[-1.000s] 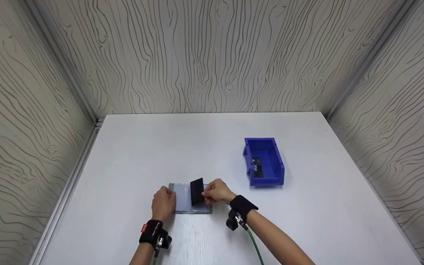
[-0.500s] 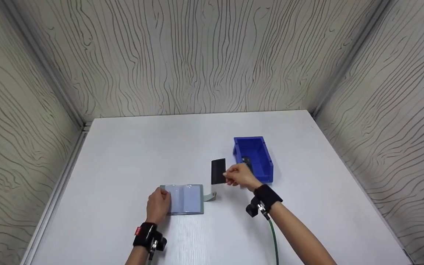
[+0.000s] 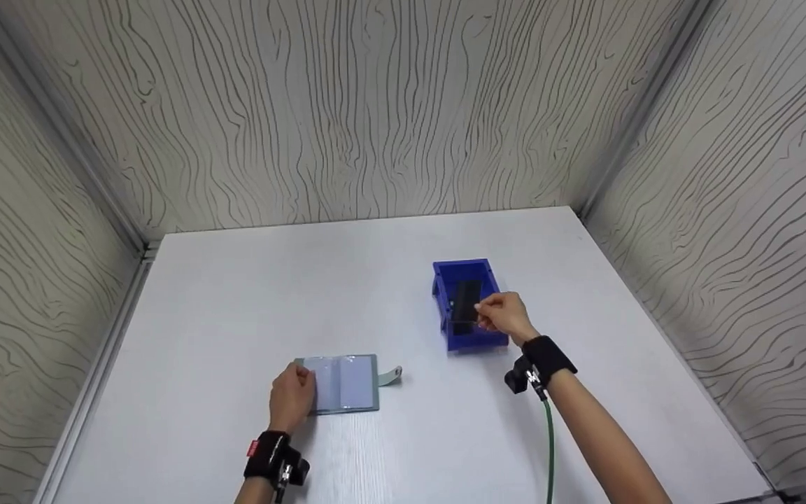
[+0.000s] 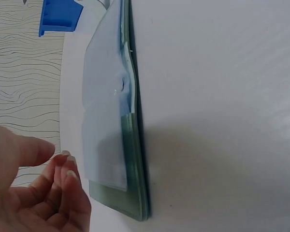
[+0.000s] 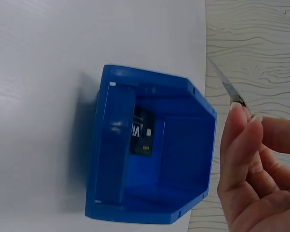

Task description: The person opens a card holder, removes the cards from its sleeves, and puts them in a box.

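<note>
In the head view my right hand (image 3: pixel 504 313) pinches a black card (image 3: pixel 467 295) by its edge, which overlaps the blue bin (image 3: pixel 476 343). The right wrist view shows this card (image 5: pixel 224 82) nearly edge-on between thumb and fingertips, raised above the bin's rim. A second dark card (image 5: pixel 143 130) with white lettering lies inside the bin. An open green card holder (image 3: pixel 357 383) with clear sleeves lies flat at the left. My left hand (image 3: pixel 292 395) is at its left edge; in the left wrist view the fingers (image 4: pixel 70 186) are loosely curled, with nothing between them.
A strap with a snap (image 3: pixel 390 376) sticks out from the holder's right side. A green cable (image 3: pixel 550 448) hangs from the right wristband. Wood-patterned panels (image 3: pixel 347 112) rise behind and beside the white table (image 3: pixel 270 280).
My right hand has lifted the black card away from the card holder and carried it right and farther back, to the blue bin. My left hand has stayed at the holder's left edge.
</note>
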Action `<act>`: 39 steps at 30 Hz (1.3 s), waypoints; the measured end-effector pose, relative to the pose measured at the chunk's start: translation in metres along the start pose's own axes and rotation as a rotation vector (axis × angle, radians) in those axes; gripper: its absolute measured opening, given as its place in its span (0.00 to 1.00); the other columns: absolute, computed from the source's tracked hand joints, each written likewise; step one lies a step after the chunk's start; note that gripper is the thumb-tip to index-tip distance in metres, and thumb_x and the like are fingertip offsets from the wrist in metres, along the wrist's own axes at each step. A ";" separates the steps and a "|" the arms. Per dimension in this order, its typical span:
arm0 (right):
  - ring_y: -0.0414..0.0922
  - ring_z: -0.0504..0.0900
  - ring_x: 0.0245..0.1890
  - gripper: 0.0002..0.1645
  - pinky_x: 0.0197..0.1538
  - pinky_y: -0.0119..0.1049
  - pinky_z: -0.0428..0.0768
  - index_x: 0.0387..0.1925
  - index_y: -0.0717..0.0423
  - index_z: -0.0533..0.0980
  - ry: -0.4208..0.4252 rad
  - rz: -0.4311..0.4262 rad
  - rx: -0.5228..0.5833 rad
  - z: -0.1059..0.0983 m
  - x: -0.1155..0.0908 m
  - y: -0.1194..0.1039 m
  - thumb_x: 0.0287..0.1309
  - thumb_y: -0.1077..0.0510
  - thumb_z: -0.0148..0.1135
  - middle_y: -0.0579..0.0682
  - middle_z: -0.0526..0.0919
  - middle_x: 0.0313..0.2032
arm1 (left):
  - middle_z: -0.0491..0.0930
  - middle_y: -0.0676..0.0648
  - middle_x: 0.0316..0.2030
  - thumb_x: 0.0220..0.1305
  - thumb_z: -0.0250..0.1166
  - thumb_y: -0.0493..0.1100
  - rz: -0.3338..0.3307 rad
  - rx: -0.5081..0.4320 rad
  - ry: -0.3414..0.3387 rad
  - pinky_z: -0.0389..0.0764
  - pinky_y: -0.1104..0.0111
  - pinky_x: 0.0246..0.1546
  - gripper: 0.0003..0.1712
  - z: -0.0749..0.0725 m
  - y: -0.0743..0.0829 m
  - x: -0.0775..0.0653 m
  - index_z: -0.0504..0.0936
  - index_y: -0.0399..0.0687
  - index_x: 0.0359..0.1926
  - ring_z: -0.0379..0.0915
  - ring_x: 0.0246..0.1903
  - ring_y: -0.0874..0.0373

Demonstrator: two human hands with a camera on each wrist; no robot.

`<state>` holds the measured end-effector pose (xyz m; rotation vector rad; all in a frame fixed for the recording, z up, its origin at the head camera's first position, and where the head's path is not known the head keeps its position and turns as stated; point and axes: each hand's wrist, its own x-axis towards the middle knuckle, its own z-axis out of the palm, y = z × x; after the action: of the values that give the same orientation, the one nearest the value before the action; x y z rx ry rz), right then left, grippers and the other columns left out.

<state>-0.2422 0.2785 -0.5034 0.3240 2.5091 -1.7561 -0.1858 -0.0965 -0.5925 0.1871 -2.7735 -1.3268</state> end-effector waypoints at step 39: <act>0.54 0.78 0.28 0.14 0.35 0.50 0.77 0.16 0.61 0.69 0.106 -0.028 -0.662 0.030 0.052 0.048 0.52 0.63 0.60 0.57 0.77 0.22 | 0.76 0.46 0.26 0.64 0.56 0.36 -0.042 -0.003 0.053 0.70 0.66 0.28 0.05 -0.011 -0.011 0.005 0.76 0.36 0.34 0.70 0.27 0.57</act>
<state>-0.2854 0.2729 -0.5672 0.3356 2.9817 -0.8373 -0.1882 -0.1122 -0.5940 0.2779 -2.7387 -1.3157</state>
